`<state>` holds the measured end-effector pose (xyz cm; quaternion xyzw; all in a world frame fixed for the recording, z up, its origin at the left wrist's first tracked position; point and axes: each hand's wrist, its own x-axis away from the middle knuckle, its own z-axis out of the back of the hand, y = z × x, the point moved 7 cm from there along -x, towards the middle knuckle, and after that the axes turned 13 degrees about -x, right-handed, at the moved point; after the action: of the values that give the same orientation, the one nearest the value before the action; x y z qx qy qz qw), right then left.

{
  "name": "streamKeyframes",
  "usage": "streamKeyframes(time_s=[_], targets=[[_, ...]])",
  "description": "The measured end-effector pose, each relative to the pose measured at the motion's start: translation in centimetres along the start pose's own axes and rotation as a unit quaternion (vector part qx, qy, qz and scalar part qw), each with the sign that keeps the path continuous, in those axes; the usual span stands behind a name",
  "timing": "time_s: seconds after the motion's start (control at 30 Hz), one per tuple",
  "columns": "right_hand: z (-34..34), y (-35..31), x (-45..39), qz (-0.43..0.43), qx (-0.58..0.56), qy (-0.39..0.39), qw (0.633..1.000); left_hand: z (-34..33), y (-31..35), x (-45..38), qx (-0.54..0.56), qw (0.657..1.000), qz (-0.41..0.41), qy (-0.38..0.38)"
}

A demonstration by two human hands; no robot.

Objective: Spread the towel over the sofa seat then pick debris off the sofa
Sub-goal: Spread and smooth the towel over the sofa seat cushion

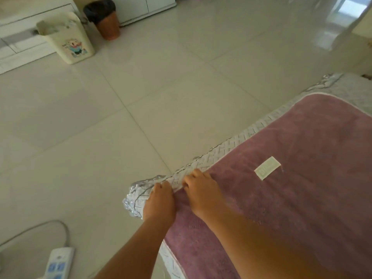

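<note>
Hands: left hand (160, 200), right hand (201, 190) pinching towel (291, 198) corner | nearby: power strip (58, 262), two bins (66, 39)

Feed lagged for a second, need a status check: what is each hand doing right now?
Left hand: closed, fingers curled at the towel corner on the sofa seat edge.
Right hand: closed, pinching the towel's edge beside it.
</note>
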<state>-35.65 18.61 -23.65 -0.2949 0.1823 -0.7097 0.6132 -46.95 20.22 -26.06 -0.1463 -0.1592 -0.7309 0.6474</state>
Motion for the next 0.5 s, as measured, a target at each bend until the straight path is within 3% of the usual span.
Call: streamKeyframes(time_s=[0.13,0.3,0.5], targets=[[-0.1,-0.1,-0.9,-0.008,-0.026,0.030,0.999,0.9,-1.5,-1.4,0.027,0.999,0.039,0.018],[-1.2,0.0,-1.1,0.021,0.019,0.068,0.997,0.2,-0.4,-0.9,0.025,0.999,-0.033,0.012],[-1.1,-1.1,-1.6,0.058,0.015,0.067,0.996,0.2,-0.3,-0.8,0.032,0.999,-0.023,0.012]])
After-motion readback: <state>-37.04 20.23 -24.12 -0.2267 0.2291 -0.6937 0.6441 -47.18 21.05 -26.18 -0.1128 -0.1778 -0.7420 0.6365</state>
